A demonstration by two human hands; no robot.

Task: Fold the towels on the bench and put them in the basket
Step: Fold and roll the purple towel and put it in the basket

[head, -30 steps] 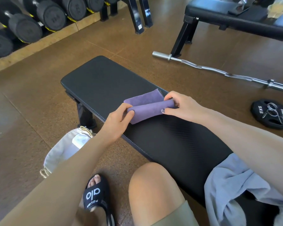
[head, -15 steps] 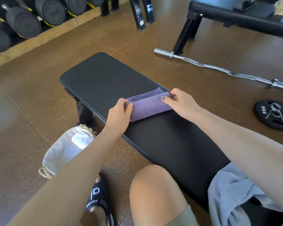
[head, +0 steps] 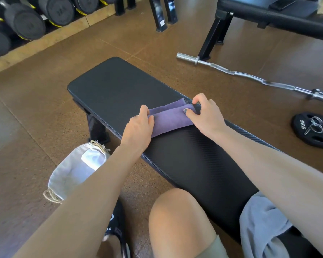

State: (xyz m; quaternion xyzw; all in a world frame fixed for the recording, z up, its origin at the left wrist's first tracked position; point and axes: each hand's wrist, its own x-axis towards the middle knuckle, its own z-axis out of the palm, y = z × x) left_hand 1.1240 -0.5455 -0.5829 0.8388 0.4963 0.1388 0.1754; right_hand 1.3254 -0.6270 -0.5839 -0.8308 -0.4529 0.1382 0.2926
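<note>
My left hand point(head: 138, 127) pinches the near-left end of the small purple terry towel point(head: 171, 119), thumb and fingers closed on its folded edge. My right hand point(head: 205, 116) pinches the other end the same way. The towel lies partly folded across the black padded flat bench point(head: 119, 90). On the brown floor left of the bench sits the white fabric basket with rope handles point(head: 73, 170).

The black weight plate point(head: 312, 129) on the floor reads "5KG"; its other lettering is too blurred to read.
</note>
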